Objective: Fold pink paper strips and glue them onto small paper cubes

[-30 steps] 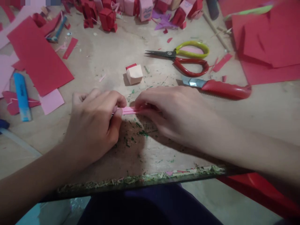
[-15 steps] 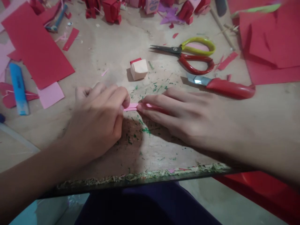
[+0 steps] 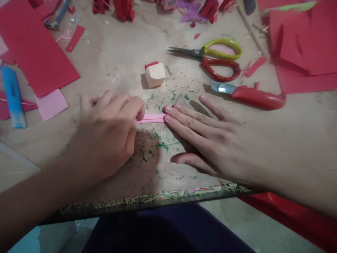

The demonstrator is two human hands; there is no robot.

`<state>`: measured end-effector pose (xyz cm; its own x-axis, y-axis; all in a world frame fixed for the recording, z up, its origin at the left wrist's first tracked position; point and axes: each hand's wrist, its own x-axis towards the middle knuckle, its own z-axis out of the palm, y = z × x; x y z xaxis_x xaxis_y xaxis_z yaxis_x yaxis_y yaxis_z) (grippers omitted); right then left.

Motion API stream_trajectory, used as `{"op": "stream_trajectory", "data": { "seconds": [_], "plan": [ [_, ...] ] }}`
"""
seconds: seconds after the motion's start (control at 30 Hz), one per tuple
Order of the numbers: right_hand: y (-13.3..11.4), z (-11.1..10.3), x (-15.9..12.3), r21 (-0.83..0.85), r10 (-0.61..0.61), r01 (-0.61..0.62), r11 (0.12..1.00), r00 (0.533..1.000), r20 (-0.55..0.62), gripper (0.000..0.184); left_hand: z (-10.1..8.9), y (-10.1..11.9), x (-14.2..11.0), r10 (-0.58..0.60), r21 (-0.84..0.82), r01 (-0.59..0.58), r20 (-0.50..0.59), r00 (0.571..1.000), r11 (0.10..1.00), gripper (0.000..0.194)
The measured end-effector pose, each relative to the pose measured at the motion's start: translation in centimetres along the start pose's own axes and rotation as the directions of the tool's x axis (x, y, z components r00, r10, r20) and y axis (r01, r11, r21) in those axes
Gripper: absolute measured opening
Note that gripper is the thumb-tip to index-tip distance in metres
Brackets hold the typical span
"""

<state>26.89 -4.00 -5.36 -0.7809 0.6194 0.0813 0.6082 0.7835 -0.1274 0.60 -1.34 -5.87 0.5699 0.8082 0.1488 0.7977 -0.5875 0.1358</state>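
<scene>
A narrow folded strip of pink paper (image 3: pixel 152 118) lies flat on the wooden table between my hands. My left hand (image 3: pixel 107 130) is closed, its curled fingers gripping the strip's left end. Spread flat, my right hand (image 3: pixel 210 135) presses its fingertips on the strip's right part, which is hidden beneath them; the thumb rests apart on the wood. Just beyond the strip sits a small cream paper box (image 3: pixel 155 75) with a red piece at its back. Scissors (image 3: pixel 202 52) with one yellow and one red handle lie behind my right hand, blades apart.
A red-handled knife (image 3: pixel 252 96) lies beyond my right hand, blade toward the left. Red paper sheets (image 3: pixel 302 45) cover the far right; a red card (image 3: pixel 39 52) and a blue cutter-like tool (image 3: pixel 13 96) lie left. Small red paper figures (image 3: pixel 123 8) stand at the back.
My right hand has opened from bent fingers to a flat spread and slid slightly right, showing more of the pink strip. My left hand keeps its grip. The view has shifted slightly.
</scene>
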Motion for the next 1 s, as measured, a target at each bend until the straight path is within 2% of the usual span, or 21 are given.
{"op": "stream_trajectory", "data": {
  "seconds": [0.13, 0.27, 0.37, 0.43, 0.5, 0.63, 0.77, 1.0],
  "plan": [
    [0.5, 0.1, -0.8, 0.056, 0.034, -0.036, 0.998, 0.999, 0.022, 0.070, 0.0, 0.0, 0.0, -0.006, -0.025, 0.005, -0.016, 1.000, 1.000, 0.014],
    [0.6, -1.1, -2.0, 0.058, 0.124, -0.125, 0.990, 0.992, 0.011, 0.072, 0.1, -0.2, 0.0, -0.028, -0.115, 0.028, 0.001, 1.000, 0.993, 0.016],
    [-0.7, -2.2, -2.7, 0.022, 0.159, -0.158, 0.987, 0.985, -0.069, 0.066, 0.2, -0.5, 0.1, -0.025, -0.160, 0.025, 0.000, 1.000, 0.987, 0.015],
    [-2.2, -2.5, -2.6, 0.007, 0.103, -0.103, 0.995, 0.990, -0.099, 0.063, 0.2, -0.5, 0.1, -0.010, -0.160, 0.009, -0.004, 1.000, 0.987, 0.015],
    [-3.5, -2.3, -2.0, 0.031, 0.037, -0.035, 0.999, 0.996, -0.078, 0.061, 0.1, -0.5, 0.1, -0.001, -0.148, 0.000, -0.005, 1.000, 0.989, 0.015],
    [-4.8, -0.9, -0.1, 0.072, 0.016, -0.015, 0.997, 1.000, -0.016, 0.060, 0.1, -0.5, 0.0, 0.003, -0.129, -0.006, -0.025, 1.000, 0.992, 0.014],
    [-4.5, 0.2, 0.7, 0.088, 0.073, -0.075, 0.993, 0.997, 0.025, 0.070, 0.1, -0.4, 0.0, 0.019, -0.119, -0.022, -0.022, 1.000, 0.993, 0.014],
    [-3.8, 0.7, -0.6, 0.100, 0.080, -0.082, 0.992, 0.997, 0.024, 0.077, 0.0, -0.5, 0.0, 0.015, -0.118, -0.014, 0.003, 1.000, 0.993, 0.014]
  ]
}}
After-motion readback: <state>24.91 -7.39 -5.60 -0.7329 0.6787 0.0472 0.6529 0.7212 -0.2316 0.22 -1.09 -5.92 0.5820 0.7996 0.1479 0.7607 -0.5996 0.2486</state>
